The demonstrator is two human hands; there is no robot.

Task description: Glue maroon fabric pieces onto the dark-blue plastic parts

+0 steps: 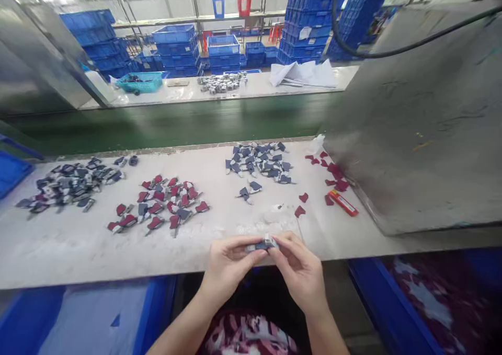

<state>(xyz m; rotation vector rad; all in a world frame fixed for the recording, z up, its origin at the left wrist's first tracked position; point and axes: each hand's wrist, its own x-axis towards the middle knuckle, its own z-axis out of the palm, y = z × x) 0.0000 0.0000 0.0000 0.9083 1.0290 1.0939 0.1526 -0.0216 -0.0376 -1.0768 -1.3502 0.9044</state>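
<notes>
Between both hands, at the table's front edge, is a small part with a dark blue-grey face and a pale body [262, 245]. My left hand [226, 267] pinches its left end between thumb and fingers. On its right end, the fingertips of my right hand [301, 271] are closed. Fingers cover much of the part, so its exact kind is unclear. Beyond the hands lies a pile of similar blue-grey parts [259, 159], with two loose ones nearer. To the left sits a group of red-faced parts [160, 201] mixed with a few blue-grey ones.
A darker pile of parts [76, 182] lies far left. Red flat pieces [300, 211] and an orange-red packet [343, 203] are at right, beside a metal panel [423, 125]. A green conveyor belt [176, 119] runs behind the table. Blue bins [400, 302] stand below.
</notes>
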